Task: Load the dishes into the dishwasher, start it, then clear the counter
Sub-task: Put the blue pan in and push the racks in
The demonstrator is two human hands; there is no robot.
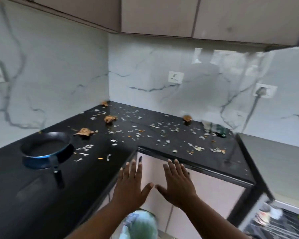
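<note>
Countertop [41, 195]: black, L-shaped, set against marble-patterned walls. Frying pan [45, 149], blue-sided, sits at left with its handle pointing toward the viewer. Peel scraps [110, 119] and white flecks lie scattered across the corner section. Left hand [130, 185] and right hand [177, 183] are held side by side below the counter edge, fingers straight and spread, thumbs nearly touching, holding nothing. Dishwasher rack [274, 223] shows at lower right.

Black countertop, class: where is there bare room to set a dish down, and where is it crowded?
Bare: the near-left black stone countertop, in front of the blue-walled frying pan. Crowded: the corner and right run, strewn with white peel scraps and brown crumpled bits.
</note>
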